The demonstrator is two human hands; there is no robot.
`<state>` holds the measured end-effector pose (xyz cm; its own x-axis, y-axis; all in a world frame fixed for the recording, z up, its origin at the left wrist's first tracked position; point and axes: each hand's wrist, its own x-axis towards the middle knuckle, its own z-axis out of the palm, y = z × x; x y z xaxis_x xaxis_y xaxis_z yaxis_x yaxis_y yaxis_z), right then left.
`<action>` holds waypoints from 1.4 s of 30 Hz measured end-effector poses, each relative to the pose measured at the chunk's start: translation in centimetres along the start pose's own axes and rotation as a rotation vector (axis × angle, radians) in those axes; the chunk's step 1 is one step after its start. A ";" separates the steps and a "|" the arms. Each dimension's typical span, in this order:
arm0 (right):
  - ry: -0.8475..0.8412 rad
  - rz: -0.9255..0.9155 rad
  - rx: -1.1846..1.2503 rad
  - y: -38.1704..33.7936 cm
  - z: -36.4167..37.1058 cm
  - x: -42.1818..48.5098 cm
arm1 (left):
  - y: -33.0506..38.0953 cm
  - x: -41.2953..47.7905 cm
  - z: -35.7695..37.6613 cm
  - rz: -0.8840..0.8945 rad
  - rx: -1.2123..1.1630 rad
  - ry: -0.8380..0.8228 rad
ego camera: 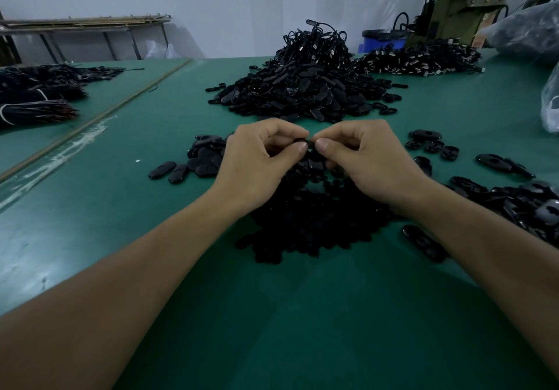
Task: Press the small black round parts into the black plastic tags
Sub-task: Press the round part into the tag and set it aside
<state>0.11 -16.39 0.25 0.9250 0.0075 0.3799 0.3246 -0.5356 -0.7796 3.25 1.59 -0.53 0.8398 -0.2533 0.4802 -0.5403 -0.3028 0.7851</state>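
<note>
My left hand (260,159) and my right hand (366,159) meet above the green table, fingers curled. Between their thumbs and forefingers they pinch one black plastic tag (308,144), mostly hidden by the fingertips. Whether a small round part sits in it cannot be seen. Beneath the hands lies a dark heap of small black round parts (314,223). A few oval tags (178,172) lie to the left of my left hand, and more tags (432,141) lie to the right of my right hand.
A big mound of black tags and cords (305,87) rises behind the hands. More tags (526,205) pile at the right edge, corded bundles (36,108) at far left. A blue bucket (382,40) and a machine (459,11) stand at the back right.
</note>
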 end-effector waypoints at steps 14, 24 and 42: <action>0.030 -0.007 0.138 -0.5 0.0 -0.1 | 0.0 0.1 -0.2 -0.097 -0.245 -0.010; 0.107 0.033 0.109 0.0 0.2 0.2 | 0.4 0.2 -0.1 -0.193 -0.428 0.029; -0.255 -0.077 -0.579 -1.4 2.0 -0.4 | -0.5 0.5 -0.1 -0.195 -0.330 0.195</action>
<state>-0.32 -13.99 0.20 0.9443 0.2268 0.2383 0.2986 -0.8948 -0.3319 3.91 1.73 -0.60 0.9361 -0.0326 0.3501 -0.3506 -0.0095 0.9365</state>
